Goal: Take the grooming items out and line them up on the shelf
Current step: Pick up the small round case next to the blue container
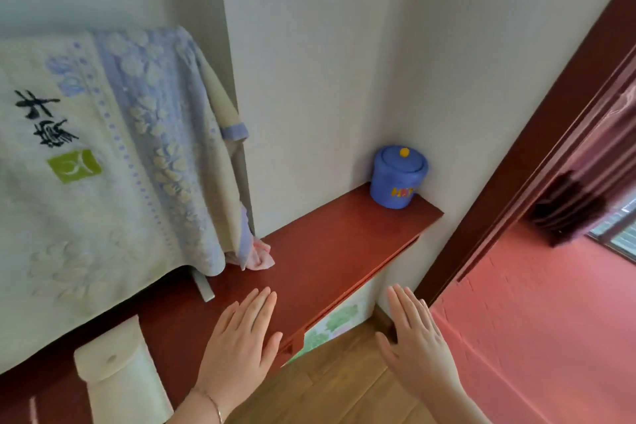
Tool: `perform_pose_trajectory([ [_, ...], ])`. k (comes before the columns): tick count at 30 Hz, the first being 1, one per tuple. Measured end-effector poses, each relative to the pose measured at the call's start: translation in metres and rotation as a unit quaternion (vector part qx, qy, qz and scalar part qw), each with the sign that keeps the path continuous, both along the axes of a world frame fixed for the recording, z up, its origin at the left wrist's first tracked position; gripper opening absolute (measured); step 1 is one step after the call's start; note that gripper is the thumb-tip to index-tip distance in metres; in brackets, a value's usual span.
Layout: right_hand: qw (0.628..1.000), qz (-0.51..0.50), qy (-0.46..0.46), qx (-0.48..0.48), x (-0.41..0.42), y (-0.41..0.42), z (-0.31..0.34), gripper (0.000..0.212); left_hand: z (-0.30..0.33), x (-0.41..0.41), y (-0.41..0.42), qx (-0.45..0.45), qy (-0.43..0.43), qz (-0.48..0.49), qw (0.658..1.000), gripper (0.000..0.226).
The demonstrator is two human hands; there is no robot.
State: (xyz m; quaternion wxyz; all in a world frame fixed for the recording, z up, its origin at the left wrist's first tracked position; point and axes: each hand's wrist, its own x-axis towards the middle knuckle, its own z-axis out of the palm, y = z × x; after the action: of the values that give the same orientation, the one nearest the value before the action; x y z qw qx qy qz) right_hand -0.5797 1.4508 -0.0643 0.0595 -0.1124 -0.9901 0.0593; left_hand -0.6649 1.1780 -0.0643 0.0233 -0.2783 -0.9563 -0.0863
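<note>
Since both hands are flat and empty, the task looks to be at its very start, with nothing yet taken out. Nearest, the left hand point(241, 341) hovers palm-down over the front of the red-brown shelf point(320, 251), fingers straight and together, a thin bracelet at the wrist; whether it touches the wood I cannot tell. The right hand point(414, 337) is likewise spread flat, off the shelf's edge above the wooden floor point(344, 372), gripping nothing. At the lower left, on the shelf's near end, sits a cream pouch point(117, 379) with a snapped flap, probably what holds the grooming items, though no items show. Its long axis runs roughly toward the viewer, flap end pointing away toward the wall. The next move likely calls for one hand to steady it while the other lifts the flap. Farther along, a patterned towel point(113, 162) drapes over something standing on the shelf, then bare shelf with room for a row, and at the far corner an upright blue lidded jar point(397, 179).
</note>
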Motion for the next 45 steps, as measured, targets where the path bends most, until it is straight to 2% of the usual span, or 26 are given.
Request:
perform_pose_trajectory([
  [8, 0.998, -0.026, 0.053, -0.015, 0.0, 0.064, 0.017, 0.067, 0.026, -0.025, 0.073, 0.024, 0.035, -0.029, 0.999, 0.061],
  [13, 0.998, -0.018, 0.066, 0.01, -0.011, 0.118, 0.015, 0.069, 0.027, -0.039, 0.118, 0.022, 0.041, -0.024, 0.999, 0.065],
  [20, 0.999, -0.007, 0.035, 0.019, -0.038, 0.172, 0.008, 0.076, 0.021, -0.057, 0.165, 0.022, 0.015, -0.011, 1.0, 0.066],
  [24, 1.0, -0.004, 0.022, 0.002, -0.061, 0.189, 0.003, 0.073, 0.017, -0.077, 0.185, 0.021, -0.005, -0.005, 1.0, 0.067],
  [30, 0.997, 0.026, -0.012, -0.067, -0.116, 0.213, 0.006, 0.068, 0.012, -0.131, 0.217, 0.016, -0.014, 0.0, 1.0, 0.068],
  [33, 0.996, 0.029, -0.03, -0.081, -0.156, 0.225, 0.013, 0.079, 0.013, -0.164, 0.234, 0.036, -0.022, 0.013, 0.999, 0.069],
  [35, 0.994, 0.024, -0.043, -0.097, -0.186, 0.231, 0.02, 0.074, 0.015, -0.185, 0.246, 0.048, -0.017, 0.016, 0.999, 0.07],
  [39, 0.99, 0.007, -0.016, -0.142, -0.244, 0.24, 0.046, 0.079, 0.018, -0.226, 0.268, 0.064, 0.006, 0.012, 0.998, 0.071],
  [45, 0.992, 0.023, 0.002, -0.126, -0.314, 0.252, 0.062, 0.093, 0.013, -0.275, 0.29, 0.061, 0.008, -0.001, 0.998, 0.069],
])
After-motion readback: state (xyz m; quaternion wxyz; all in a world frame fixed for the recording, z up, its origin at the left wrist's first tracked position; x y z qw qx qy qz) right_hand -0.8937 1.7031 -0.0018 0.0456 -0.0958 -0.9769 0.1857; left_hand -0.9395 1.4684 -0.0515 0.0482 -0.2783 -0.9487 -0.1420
